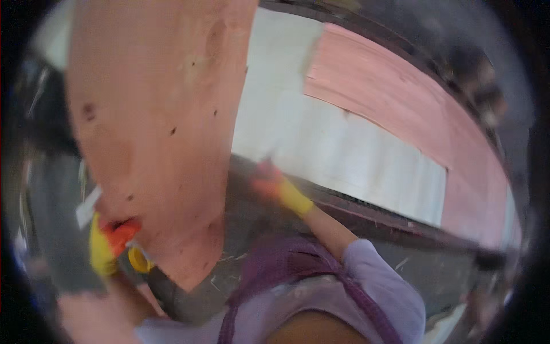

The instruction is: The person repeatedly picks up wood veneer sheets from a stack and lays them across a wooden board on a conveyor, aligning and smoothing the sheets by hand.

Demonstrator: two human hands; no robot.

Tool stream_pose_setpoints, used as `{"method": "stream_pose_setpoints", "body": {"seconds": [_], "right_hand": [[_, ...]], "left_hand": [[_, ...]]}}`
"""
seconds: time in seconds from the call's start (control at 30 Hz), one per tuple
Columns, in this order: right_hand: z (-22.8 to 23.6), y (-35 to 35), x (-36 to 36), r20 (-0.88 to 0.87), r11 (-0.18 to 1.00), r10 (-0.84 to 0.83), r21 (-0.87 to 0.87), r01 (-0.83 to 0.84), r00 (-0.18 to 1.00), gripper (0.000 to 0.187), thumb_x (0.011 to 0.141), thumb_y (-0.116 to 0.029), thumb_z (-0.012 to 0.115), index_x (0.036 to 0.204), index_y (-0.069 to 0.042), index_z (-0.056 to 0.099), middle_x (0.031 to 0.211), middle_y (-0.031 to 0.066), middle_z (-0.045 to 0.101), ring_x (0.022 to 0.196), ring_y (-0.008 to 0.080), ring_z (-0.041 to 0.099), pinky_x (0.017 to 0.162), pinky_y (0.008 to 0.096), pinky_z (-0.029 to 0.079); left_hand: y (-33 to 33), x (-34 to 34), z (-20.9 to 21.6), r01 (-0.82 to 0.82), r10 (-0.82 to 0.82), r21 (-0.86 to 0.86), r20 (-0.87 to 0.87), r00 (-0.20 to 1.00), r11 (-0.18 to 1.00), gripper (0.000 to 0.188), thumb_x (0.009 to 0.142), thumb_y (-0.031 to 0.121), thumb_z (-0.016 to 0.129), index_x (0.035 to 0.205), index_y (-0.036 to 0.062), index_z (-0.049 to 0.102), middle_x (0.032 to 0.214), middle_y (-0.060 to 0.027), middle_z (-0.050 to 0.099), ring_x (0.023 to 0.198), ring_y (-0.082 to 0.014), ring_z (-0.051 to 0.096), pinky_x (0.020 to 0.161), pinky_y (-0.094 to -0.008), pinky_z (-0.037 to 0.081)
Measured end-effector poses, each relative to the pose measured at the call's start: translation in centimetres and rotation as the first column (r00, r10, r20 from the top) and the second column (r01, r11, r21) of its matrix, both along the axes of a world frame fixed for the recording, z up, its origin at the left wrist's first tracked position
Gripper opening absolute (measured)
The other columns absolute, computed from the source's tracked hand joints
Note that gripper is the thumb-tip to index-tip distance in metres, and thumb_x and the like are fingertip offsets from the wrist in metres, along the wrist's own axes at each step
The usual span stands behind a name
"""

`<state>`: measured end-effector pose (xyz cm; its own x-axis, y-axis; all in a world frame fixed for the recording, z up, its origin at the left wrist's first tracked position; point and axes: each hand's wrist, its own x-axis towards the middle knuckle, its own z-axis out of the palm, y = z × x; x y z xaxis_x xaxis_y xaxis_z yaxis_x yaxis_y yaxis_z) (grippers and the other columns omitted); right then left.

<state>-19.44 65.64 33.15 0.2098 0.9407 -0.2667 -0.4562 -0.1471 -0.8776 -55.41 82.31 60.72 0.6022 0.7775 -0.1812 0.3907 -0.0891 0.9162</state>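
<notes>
A long pinkish-orange wood veneer sheet (pixel 160 137) with dark knots hangs across the left of the head view. My left hand (pixel 117 238), in a yellow and orange-red glove, is closed on its left edge near the lower end. In a similar glove, my right hand (pixel 275 182) is over the near edge of the worktable, to the right of the sheet. Motion smears its fingers. A small dark shape shows at their tips, too blurred to name.
A white sheet (pixel 286 114) covers the worktable. Pink veneer pieces (pixel 378 80) lie along its far side and right end (pixel 475 178). A yellow ring-shaped thing (pixel 139 260) is beside my left hand. The dark floor (pixel 252 223) shows below the table edge.
</notes>
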Motion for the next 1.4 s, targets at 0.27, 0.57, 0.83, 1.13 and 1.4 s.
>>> {"method": "stream_pose_setpoints", "body": {"seconds": [0.27, 0.57, 0.83, 1.13, 1.4], "right_hand": [[1.6, -8.5, 5.1, -0.464, 0.914, -0.22, 0.21, 0.348, 0.858, 0.053, 0.08, -0.014, 0.069, 0.124, -0.01, 0.041, 0.092, 0.0048, 0.055, 0.076, 0.0136, 0.052, 0.063, 0.0293, 0.042], [-5.4, -25.8, 14.8, -0.371, 0.202, -0.912, -0.039, 0.979, 0.174, 0.023, 0.083, -0.022, 0.067, 0.091, -0.009, 0.05, 0.077, 0.0021, 0.052, 0.058, 0.0166, 0.052, 0.056, 0.0335, 0.046], [-16.8, -40.6, 24.2, -0.208, -0.057, -0.972, -0.25, 0.967, -0.111, 0.043, 0.084, -0.028, 0.066, 0.119, -0.009, 0.05, 0.09, 0.0027, 0.059, 0.059, 0.0105, 0.049, 0.053, 0.0257, 0.042], [-19.7, -39.2, 25.5, -0.076, -0.443, -0.856, -0.402, 0.801, -0.511, 0.047, 0.079, -0.023, 0.066, 0.119, -0.007, 0.047, 0.098, 0.0057, 0.064, 0.073, 0.0148, 0.058, 0.063, 0.0332, 0.045], [-11.5, -40.3, 26.6, 0.1, -0.413, -0.904, 0.06, 0.909, -0.417, 0.026, 0.073, -0.02, 0.073, 0.09, -0.006, 0.058, 0.075, 0.0047, 0.062, 0.058, 0.0167, 0.056, 0.053, 0.031, 0.045]], "left_hand": [[0.6, 22.2, 9.8, 0.443, -0.371, 0.51, -0.243, 0.896, 0.737, 0.058, 0.081, 0.012, 0.066, 0.131, 0.0017, 0.041, 0.122, -0.0114, 0.053, 0.111, -0.0214, 0.052, 0.092, -0.0364, 0.043], [-19.3, 64.2, -0.1, 0.33, -0.841, 0.913, 0.026, 0.541, 0.24, 0.043, 0.081, 0.0, 0.054, 0.123, 0.006, 0.055, 0.121, -0.0066, 0.058, 0.111, -0.0163, 0.053, 0.093, -0.0284, 0.04], [-21.3, 64.8, -23.0, 0.669, -0.721, 0.696, -0.32, 0.615, 0.262, 0.042, 0.082, 0.012, 0.055, 0.123, 0.022, 0.055, 0.094, -0.0148, 0.063, 0.077, -0.0343, 0.057, 0.067, -0.044, 0.045], [2.8, 52.0, -44.2, 0.327, -0.318, -0.022, -0.305, 0.898, 0.945, 0.037, 0.088, 0.014, 0.051, 0.123, 0.0063, 0.051, 0.101, -0.0048, 0.06, 0.056, -0.0121, 0.047, 0.048, -0.0245, 0.039], [20.8, 42.3, -52.6, 0.34, -0.425, -0.451, -0.1, 0.9, 0.825, 0.032, 0.092, 0.035, 0.048, 0.11, 0.0094, 0.056, 0.086, -0.004, 0.057, 0.074, -0.0176, 0.055, 0.063, -0.0355, 0.047]]}}
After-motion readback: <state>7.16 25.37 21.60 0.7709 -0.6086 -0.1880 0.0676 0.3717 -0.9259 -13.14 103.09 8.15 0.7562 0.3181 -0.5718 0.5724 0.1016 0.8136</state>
